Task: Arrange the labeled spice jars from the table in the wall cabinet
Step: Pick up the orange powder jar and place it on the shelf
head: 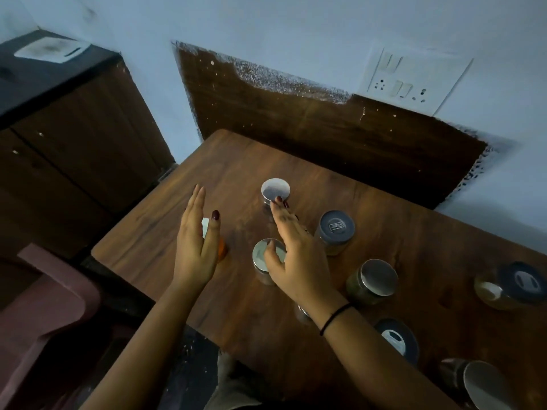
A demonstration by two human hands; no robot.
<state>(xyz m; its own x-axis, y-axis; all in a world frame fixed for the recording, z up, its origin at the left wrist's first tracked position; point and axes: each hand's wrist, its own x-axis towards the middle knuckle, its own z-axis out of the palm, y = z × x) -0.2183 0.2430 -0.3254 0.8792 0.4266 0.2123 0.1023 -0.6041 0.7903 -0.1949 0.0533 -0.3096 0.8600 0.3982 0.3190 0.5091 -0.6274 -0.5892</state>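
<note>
Several lidded jars (336, 229) on table (414, 226); steel-lidded jar (373, 281) holds greenish spice.

surface (236, 161): I see brown wood with dark streaks
far jar lid (275, 189): shiny silver
nails (215, 214): dark red
wall (266, 25): pale blue
wrist band (336, 316): black

We've got one view here, worn on the head, facing forward and tipped steeply down onto the table (414, 226). We're in close: both forearms come up from the bottom edge, with the left hand (196, 247) and right hand (296, 255) over the table's left part. The table sits slanted in frame, its far edge meeting the wall (296, 25) that fills the top. Left of the table we catch a cabinet (83, 128) and a chair (44, 306); beyond the table, a socket plate (411, 81). The wide lens bends the borders, and the frame cuts a jar (485, 386) at the table's right end.
</note>
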